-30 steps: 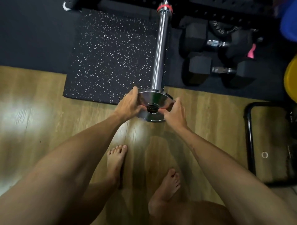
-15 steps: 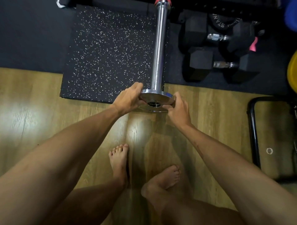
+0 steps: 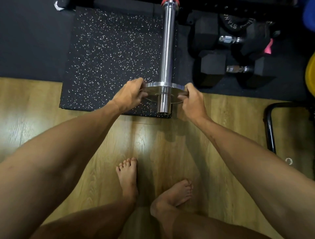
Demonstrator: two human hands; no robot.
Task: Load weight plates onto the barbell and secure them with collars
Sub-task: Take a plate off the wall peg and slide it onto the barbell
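A chrome barbell sleeve (image 3: 167, 51) runs from the top of the view toward me, its open end over the near edge of a speckled black mat. A small chrome weight plate (image 3: 177, 91) is threaded onto the sleeve a short way in from the end. My left hand (image 3: 130, 95) grips the plate's left rim and my right hand (image 3: 192, 100) grips its right rim. A red ring (image 3: 169, 1) marks the sleeve's far end. No collar is visible.
Black hex dumbbells (image 3: 228, 66) and a black plate (image 3: 237, 20) lie on dark flooring right of the bar. A black tube frame (image 3: 269, 129) stands at the right, a yellow object (image 3: 311, 75) beyond it. My bare feet (image 3: 129, 179) rest on wood floor.
The plate's hole met the sleeve's end and the plate has slid onto the sleeve, away from me; the bar's end now sticks out past it. Both hands kept their hold.
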